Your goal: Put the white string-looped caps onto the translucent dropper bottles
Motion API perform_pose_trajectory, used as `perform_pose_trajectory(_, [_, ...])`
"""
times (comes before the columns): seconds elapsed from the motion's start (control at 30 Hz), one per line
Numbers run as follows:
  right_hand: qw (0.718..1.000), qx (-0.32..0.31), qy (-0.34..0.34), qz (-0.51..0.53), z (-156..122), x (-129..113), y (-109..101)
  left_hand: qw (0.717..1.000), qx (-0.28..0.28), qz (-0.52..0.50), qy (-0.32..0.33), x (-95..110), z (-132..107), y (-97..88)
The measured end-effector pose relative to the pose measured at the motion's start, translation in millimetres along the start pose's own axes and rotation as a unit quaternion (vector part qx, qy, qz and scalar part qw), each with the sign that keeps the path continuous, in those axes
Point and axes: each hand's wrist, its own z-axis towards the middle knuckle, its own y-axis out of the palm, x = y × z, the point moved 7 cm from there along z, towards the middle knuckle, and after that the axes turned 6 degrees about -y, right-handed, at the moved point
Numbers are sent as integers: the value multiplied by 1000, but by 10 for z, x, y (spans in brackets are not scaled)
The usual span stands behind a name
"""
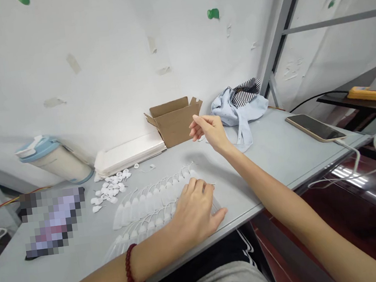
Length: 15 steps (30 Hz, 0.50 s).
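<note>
My left hand (196,211), a dark red bead bracelet on its wrist, lies palm down over the right end of two rows of small translucent white bottles (137,206) with thin tubes at their tops. Its thumb stands apart from the fingers, and what lies under the palm is hidden. Raised above the table, my right hand (211,131) is in front of a cardboard box (175,126). Its thumb and fingers are drawn together; anything small between them cannot be made out. A loose pile of small white caps (111,187) lies beyond the bottles, to the left.
A white stack of flat boards or boxes (131,153) lies by the wall, beside a blue-lidded cup (55,159). A light blue cloth bag (238,107) and a phone (314,126) with a white cable are on the right. A blurred purple object (57,221) lies left.
</note>
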Motion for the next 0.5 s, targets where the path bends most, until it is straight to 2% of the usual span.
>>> perform_pose_trajectory(0.37, [1000,10,2,-22,0,1,-29,1000,-13,14,13,32,-28,-14])
perform_pose_trajectory(0.5, [1000,12,-12,-17,32,13,-73,1000,3,-10,15,-21,-61,-82])
